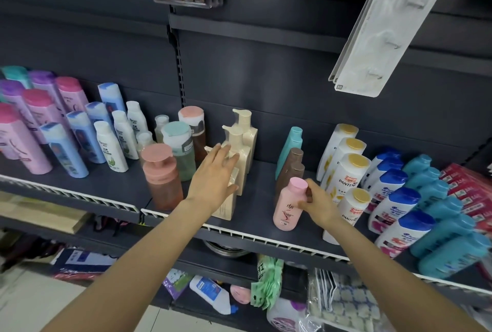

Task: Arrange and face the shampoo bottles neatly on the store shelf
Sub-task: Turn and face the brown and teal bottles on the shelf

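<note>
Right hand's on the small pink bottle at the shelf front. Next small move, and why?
Probably slide the small pink bottle back toward the two brown bottles in its row. The right hand already grips it below the cap, and it stands upright, apart from them, near the white shelf-edge rail. The left hand, fingers straight, is over the cream pump bottles and holds nothing.

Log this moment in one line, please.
left hand: open, at cream pump bottles | right hand: grips pink bottle | shelf
</note>
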